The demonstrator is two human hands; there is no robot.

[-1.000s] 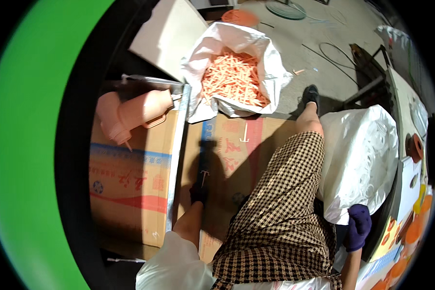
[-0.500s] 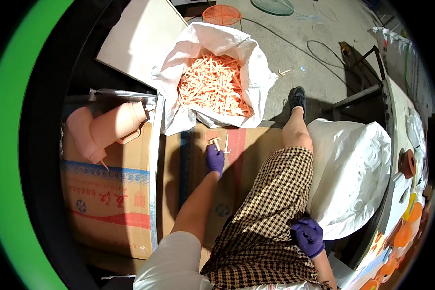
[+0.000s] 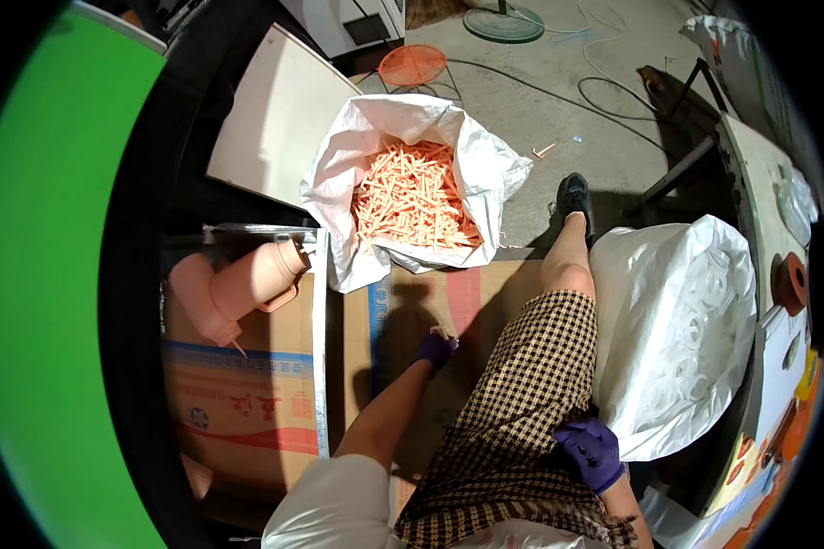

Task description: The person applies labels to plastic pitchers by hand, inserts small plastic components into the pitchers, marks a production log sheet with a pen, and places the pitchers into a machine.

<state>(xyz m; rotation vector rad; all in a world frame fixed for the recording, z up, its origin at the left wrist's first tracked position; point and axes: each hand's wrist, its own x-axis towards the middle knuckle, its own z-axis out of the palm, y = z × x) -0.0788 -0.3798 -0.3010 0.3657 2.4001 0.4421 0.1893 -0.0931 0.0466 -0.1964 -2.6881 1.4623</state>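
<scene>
My left hand (image 3: 437,349), in a purple glove, reaches down to the flat cardboard sheet (image 3: 403,306) on the floor. Its fingertips pinch a small pale piece (image 3: 441,331). My right hand (image 3: 593,450), also gloved in purple, rests on my checked skirt (image 3: 513,412), fingers apart, against the edge of a big white bag (image 3: 677,339) of clear pale items. Beyond the cardboard stands an open white sack (image 3: 339,192) filled with orange-pink sticks (image 3: 410,197).
On my left, a printed cardboard box (image 3: 238,403) carries a pink jug (image 3: 247,284). A pale board (image 3: 275,119) leans behind the sack. An orange mesh disc (image 3: 412,64), cables and a round stand base lie on the concrete floor. A bench with a tape roll (image 3: 790,282) runs along my right.
My left hand has moved forward over the cardboard and closed on the pale piece. My right hand came down from the white bag's side onto my lap.
</scene>
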